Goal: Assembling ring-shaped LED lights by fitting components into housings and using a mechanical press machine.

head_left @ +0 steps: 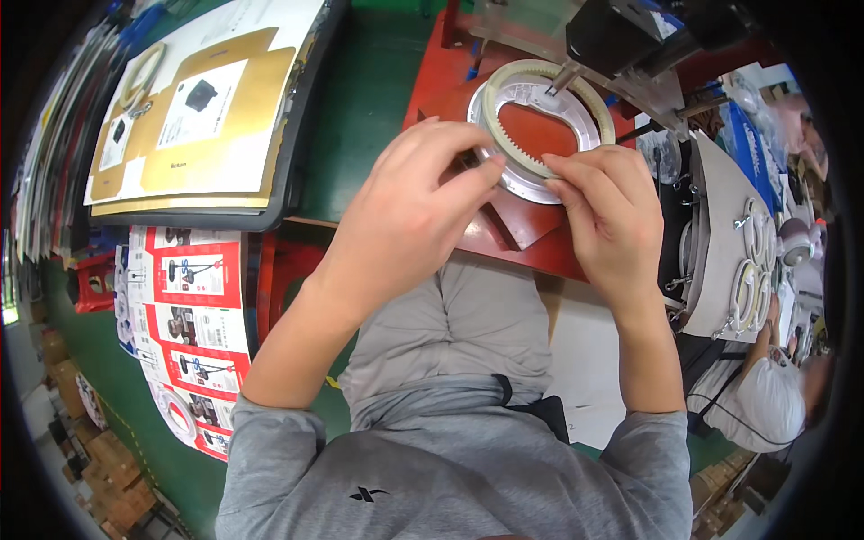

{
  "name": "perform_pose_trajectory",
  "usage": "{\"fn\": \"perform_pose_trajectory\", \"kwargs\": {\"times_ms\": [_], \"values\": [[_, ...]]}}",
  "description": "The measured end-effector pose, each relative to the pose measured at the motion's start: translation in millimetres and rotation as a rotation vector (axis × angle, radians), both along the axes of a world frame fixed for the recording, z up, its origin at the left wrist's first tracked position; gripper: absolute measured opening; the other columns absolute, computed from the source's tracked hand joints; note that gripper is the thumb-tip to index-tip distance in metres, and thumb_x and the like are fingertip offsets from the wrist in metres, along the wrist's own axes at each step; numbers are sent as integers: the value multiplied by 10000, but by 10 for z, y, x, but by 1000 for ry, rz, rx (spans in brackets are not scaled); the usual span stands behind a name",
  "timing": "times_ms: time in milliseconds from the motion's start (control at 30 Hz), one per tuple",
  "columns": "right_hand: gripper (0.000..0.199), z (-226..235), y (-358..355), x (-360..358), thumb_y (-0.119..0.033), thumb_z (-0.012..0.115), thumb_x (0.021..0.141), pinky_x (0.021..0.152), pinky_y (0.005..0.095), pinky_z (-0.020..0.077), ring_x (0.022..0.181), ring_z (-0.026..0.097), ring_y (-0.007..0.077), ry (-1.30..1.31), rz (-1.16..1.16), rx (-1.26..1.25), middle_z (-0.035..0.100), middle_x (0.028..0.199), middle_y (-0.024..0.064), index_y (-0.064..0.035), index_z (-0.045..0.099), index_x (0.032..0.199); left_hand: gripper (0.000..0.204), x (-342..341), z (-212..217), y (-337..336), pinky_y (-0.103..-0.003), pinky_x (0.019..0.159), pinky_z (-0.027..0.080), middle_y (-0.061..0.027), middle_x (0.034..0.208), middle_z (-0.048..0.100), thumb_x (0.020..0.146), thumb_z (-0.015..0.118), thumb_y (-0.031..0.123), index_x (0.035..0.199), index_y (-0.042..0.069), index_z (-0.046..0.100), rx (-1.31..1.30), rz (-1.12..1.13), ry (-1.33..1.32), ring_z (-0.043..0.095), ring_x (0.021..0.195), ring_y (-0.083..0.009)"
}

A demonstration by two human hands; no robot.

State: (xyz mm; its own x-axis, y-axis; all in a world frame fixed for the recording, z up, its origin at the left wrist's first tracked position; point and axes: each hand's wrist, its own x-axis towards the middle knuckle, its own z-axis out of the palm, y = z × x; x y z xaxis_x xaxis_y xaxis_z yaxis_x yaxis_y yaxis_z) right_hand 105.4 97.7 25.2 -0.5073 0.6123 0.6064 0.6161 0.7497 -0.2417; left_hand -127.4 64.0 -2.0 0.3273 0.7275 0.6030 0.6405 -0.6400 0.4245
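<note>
A cream plastic ring with inner teeth (596, 106) lies tilted over a silver metal ring plate (531, 190) on the red work surface (562, 256). My left hand (418, 202) is closed at the ring's near left edge, thumb and forefinger pinching there. On the near right edge, my right hand (612, 211) pinches the same toothed ring between thumb and fingers. Both sets of fingertips are close together. The ring's near right part is partly hidden behind my right fingers. A metal pin from the fixture above reaches down inside the ring's far side.
Over the ring hangs a fixture with a black block (621, 36) and a clear plate. At left, a black tray (286, 171) holds cardboard and paper, beside red-and-white printed sheets (202, 328). A grey panel (715, 234) at right carries clipped rings. A person in white (765, 405) is beyond.
</note>
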Motion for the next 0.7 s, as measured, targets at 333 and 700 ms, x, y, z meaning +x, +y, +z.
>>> {"fn": "perform_pose_trajectory", "kwargs": {"times_ms": [333, 700], "values": [[221, -43, -130, -155, -23, 809, 771, 737, 382, 524, 848, 636, 273, 43, -40, -9, 679, 889, 71, -36, 774, 988, 293, 63, -43, -119, -415, 1024, 517, -141, 1305, 690, 865, 766, 20, 1158, 25, 742, -63, 111, -166, 649, 1207, -338], [200, -57, -134, -194, -51, 809, 762, 705, 387, 496, 826, 614, 263, -6, -63, 21, 634, 855, 51, -43, 762, 957, 108, 162, -37, 70, -321, 783, 559, -106, 957, 735, 902, 756, 24, 1000, -10, 728, -44, 248, -309, 701, 837, -242]]}}
